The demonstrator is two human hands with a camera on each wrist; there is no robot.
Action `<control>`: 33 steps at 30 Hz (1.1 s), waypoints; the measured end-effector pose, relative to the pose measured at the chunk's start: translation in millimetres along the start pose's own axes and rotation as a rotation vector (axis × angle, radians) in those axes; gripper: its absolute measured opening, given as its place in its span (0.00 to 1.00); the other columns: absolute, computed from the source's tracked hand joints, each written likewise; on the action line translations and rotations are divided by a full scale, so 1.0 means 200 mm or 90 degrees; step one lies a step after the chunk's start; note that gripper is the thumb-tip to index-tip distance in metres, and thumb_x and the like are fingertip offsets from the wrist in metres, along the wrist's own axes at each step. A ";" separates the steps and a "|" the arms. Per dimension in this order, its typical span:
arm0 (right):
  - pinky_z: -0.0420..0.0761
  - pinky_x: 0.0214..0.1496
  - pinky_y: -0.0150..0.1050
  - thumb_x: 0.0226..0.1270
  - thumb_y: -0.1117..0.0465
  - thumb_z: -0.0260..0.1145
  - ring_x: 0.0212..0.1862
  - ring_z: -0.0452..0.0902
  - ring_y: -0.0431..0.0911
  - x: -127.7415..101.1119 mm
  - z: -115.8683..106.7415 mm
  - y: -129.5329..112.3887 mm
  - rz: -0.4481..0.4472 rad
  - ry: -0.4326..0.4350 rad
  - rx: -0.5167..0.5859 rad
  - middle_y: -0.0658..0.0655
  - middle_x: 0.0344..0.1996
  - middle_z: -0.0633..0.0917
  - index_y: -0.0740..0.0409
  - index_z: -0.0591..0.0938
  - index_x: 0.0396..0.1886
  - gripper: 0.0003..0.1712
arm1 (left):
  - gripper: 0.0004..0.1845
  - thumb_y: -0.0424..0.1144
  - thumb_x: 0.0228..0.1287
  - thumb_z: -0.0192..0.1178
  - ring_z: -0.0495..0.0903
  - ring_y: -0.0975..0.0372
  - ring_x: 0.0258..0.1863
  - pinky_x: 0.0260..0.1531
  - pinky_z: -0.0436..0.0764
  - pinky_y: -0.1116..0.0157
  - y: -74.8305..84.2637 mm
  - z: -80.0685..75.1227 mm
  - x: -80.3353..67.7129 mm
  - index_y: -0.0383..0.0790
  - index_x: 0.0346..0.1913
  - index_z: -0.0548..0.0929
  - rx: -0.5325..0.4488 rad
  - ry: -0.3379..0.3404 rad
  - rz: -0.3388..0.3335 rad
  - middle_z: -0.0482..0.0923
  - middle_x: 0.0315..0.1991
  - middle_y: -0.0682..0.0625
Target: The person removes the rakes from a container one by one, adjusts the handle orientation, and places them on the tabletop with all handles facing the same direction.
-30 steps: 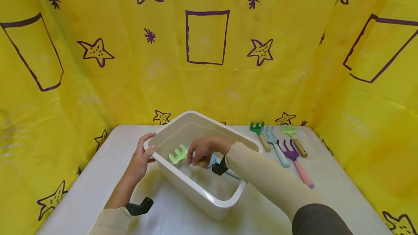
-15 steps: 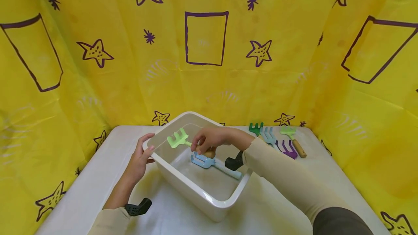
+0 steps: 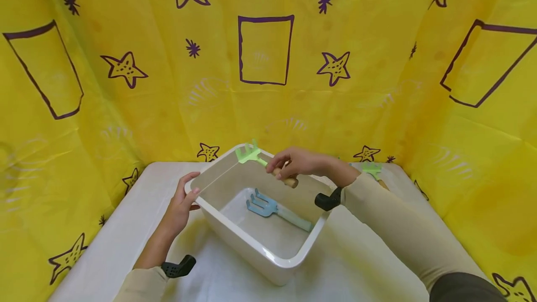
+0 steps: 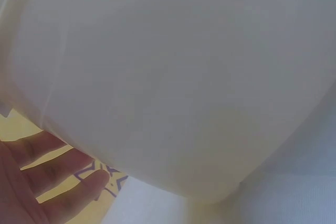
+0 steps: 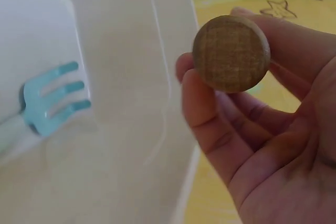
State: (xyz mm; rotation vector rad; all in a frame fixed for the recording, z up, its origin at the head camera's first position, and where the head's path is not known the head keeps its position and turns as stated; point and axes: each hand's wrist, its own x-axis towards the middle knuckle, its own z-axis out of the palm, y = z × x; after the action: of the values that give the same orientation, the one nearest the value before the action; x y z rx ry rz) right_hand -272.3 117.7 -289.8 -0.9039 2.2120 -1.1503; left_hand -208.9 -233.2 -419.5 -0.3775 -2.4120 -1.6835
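while in right hand [image 3: 299,161], green fork [image 3: 251,154]

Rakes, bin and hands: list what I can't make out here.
Head view: most of the handle of the table rake, behind the right sleeve.
Right wrist view: the blue rake's handle end, cut off by the left edge.
Left wrist view: part of the left hand, cut by the frame edge; the bin's inside, behind its wall.

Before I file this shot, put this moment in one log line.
left hand: holds bin by rim; right hand: holds green rake by handle; blue rake: on bin floor; second green rake: on table
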 end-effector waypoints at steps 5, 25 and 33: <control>0.80 0.40 0.39 0.66 0.69 0.64 0.41 0.76 0.51 -0.09 -0.07 0.04 -0.043 0.059 -0.021 0.65 0.52 0.80 0.66 0.81 0.53 0.16 | 0.25 0.45 0.77 0.43 0.74 0.41 0.52 0.47 0.76 0.40 0.00 0.01 0.00 0.48 0.72 0.54 -0.008 0.003 0.003 0.66 0.63 0.35; 0.80 0.53 0.46 0.68 0.63 0.64 0.53 0.75 0.57 -0.42 -0.26 0.33 0.041 0.288 -0.051 0.62 0.52 0.81 0.63 0.81 0.55 0.17 | 0.26 0.46 0.77 0.44 0.74 0.42 0.52 0.48 0.77 0.42 0.00 0.01 0.01 0.49 0.72 0.54 0.004 0.006 -0.007 0.65 0.65 0.37; 0.82 0.46 0.45 0.70 0.62 0.63 0.50 0.76 0.58 -0.60 -0.27 0.48 0.115 0.315 -0.073 0.66 0.52 0.79 0.64 0.80 0.56 0.18 | 0.25 0.45 0.77 0.44 0.74 0.42 0.51 0.46 0.78 0.47 0.00 0.01 0.01 0.49 0.72 0.55 0.011 0.011 0.003 0.66 0.64 0.36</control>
State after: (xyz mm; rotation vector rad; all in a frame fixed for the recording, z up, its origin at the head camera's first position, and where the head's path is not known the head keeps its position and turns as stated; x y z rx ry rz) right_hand -261.7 276.2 -328.8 -0.4788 2.7105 -1.2731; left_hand -210.5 -230.8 -419.8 -0.3635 -2.4105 -1.6556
